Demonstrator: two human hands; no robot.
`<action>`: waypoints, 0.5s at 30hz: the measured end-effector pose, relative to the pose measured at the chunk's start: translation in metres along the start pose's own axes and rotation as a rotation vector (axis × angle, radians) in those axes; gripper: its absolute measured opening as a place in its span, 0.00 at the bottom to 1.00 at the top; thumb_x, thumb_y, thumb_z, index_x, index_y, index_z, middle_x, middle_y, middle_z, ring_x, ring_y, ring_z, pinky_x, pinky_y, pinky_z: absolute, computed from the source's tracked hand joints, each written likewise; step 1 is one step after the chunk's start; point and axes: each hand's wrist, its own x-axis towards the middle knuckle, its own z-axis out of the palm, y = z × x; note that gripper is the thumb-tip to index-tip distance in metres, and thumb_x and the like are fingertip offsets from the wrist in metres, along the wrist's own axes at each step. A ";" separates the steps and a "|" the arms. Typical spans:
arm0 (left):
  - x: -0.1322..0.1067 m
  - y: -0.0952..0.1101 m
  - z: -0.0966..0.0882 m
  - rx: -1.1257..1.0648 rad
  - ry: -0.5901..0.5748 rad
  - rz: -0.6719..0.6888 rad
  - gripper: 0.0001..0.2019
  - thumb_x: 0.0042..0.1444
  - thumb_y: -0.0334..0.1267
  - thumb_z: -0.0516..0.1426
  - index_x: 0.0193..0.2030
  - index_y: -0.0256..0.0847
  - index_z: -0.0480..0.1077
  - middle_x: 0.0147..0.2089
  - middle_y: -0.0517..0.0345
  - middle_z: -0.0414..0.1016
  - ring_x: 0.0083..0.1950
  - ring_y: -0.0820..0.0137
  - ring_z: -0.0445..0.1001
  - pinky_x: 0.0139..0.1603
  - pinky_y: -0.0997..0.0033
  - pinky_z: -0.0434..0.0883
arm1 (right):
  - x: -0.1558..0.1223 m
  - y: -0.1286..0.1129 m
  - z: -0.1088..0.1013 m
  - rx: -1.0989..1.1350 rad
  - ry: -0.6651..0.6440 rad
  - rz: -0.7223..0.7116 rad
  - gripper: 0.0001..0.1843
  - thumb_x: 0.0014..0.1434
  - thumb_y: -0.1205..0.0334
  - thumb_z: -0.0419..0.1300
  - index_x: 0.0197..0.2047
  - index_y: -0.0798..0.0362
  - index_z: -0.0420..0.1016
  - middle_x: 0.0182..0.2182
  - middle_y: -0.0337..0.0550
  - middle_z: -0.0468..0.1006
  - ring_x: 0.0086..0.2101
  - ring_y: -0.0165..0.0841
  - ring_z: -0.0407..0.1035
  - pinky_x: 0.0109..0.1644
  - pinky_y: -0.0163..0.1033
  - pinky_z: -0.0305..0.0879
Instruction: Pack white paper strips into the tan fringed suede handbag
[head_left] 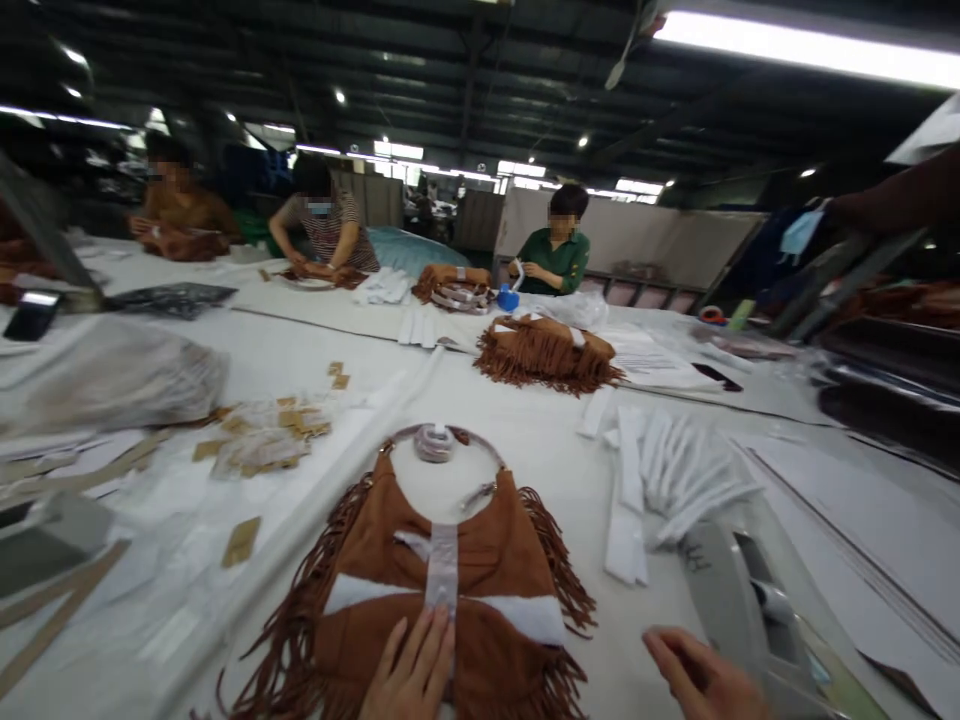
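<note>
A brown fringed handbag [487, 560] lies flat in front of me, its strap toward the far side. White padding [525, 618] shows across its middle, and a clear tape strip [442, 560] runs down its centre. My left hand [412, 665] rests flat on the bag, fingers stretched over the strip's lower part. To the right of the bag, my right hand [705, 680] is above the table with loosely bent fingers and no visible object in it. Beside it stands a grey tape dispenser [724, 600]. A wrapped roll [433, 443] sits inside the strap loop.
White folded strips [667, 470] lie right of the bag. Small tan packets [277, 430] and a plastic bag [127, 375] are on the left. Another fringed bag [547, 355] lies ahead. Several co-workers, including one in green [559, 255], work across the table.
</note>
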 end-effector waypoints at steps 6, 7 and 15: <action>0.008 0.001 -0.014 0.007 -0.048 -0.033 0.31 0.59 0.54 0.51 0.64 0.37 0.61 0.71 0.52 0.53 0.71 0.59 0.47 0.71 0.56 0.41 | 0.019 -0.146 0.044 -0.004 -0.677 -0.583 0.16 0.60 0.52 0.53 0.29 0.50 0.77 0.29 0.40 0.78 0.32 0.34 0.70 0.38 0.34 0.63; 0.008 0.001 -0.014 0.011 -0.039 -0.031 0.32 0.59 0.55 0.50 0.64 0.37 0.61 0.71 0.52 0.53 0.71 0.59 0.46 0.71 0.56 0.41 | 0.023 -0.162 0.051 -0.013 -0.775 -0.646 0.15 0.60 0.55 0.54 0.30 0.51 0.78 0.30 0.40 0.78 0.32 0.33 0.70 0.38 0.33 0.63; 0.010 -0.003 -0.004 0.039 0.118 -0.015 0.23 0.61 0.46 0.52 0.59 0.36 0.66 0.70 0.47 0.53 0.71 0.56 0.48 0.71 0.51 0.39 | 0.059 -0.220 0.120 -0.328 -0.946 -0.800 0.06 0.48 0.63 0.65 0.22 0.52 0.77 0.19 0.33 0.75 0.23 0.28 0.67 0.31 0.32 0.63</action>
